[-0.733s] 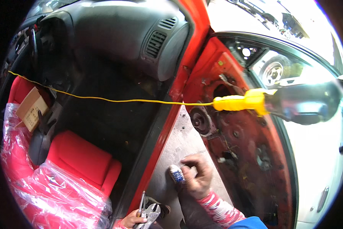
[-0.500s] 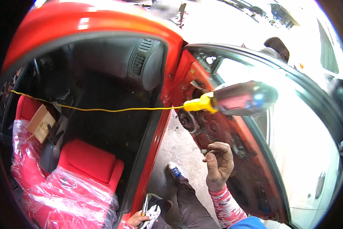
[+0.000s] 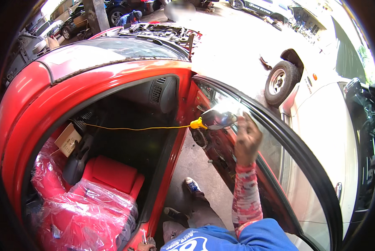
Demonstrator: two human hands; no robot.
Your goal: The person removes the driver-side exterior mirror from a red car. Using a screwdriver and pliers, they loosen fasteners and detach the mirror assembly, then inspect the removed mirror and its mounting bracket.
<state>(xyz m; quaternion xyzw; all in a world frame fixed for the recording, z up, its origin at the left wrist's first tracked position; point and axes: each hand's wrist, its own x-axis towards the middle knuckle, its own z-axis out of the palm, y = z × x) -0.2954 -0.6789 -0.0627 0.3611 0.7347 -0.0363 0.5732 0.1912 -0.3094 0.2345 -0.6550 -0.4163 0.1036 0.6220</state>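
My right hand (image 3: pixel 248 140) is raised over the open red car door (image 3: pixel 221 167), its fingers closed at the end of a work lamp (image 3: pixel 218 119). That lamp has a dark shiny hood and a yellow handle, from which a yellow cord (image 3: pixel 141 128) runs into the cabin. At the lower edge, my left hand (image 3: pixel 147 245) is beside the door sill and partly cut off. It grips hand tools, of which only a thin metal tip shows; the earlier frame shows locking pliers and a slim tool there. The door's inner side is bare, with its metal and a round speaker (image 3: pixel 199 137) exposed.
Inside the red car are plastic-wrapped red seats (image 3: pixel 83 209) and a cardboard box (image 3: pixel 68 139). A white vehicle (image 3: pixel 321 138) stands close beyond the door, near a wheel (image 3: pixel 281 83). Another person (image 3: pixel 129 18) crouches past the bonnet. Concrete floor (image 3: pixel 208 167) shows between sill and door.
My right hand has risen from beside the door panel to the work lamp's end. The view has lifted and pulled back, so the lamp looks smaller. My left hand sits lower in view.
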